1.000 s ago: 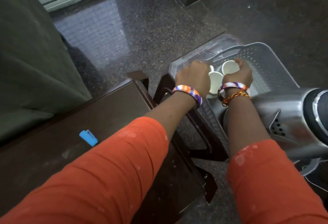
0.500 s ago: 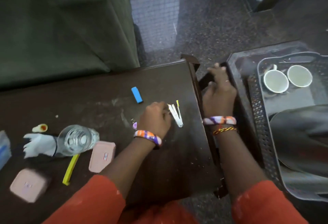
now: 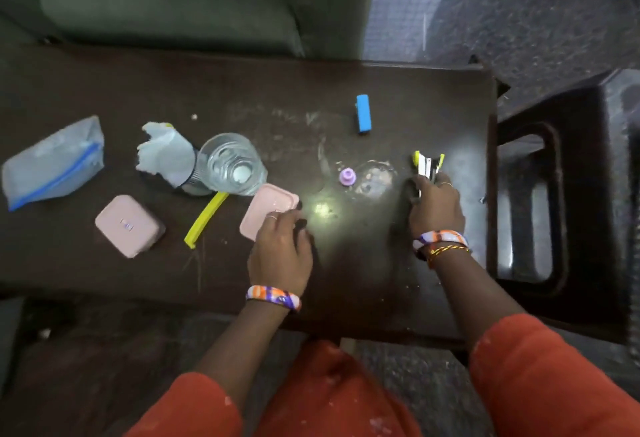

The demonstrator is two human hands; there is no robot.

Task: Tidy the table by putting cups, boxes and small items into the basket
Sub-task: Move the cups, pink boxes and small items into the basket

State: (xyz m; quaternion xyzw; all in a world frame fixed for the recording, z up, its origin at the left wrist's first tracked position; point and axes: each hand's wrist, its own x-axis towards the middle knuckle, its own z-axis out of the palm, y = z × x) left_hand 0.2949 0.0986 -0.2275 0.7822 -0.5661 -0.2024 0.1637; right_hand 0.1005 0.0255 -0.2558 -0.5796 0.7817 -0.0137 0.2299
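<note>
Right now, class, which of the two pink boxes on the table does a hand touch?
The pink box beside the glass: the left hand lies on its near corner. The other pink box, farther left, sits alone, untouched.

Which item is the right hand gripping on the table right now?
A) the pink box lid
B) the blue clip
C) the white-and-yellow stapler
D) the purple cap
C: the right hand has its fingers curled round the white-and-yellow stapler near the table's right end, while the blue clip and purple cap lie untouched and the left hand is at the pink box lid.
</note>
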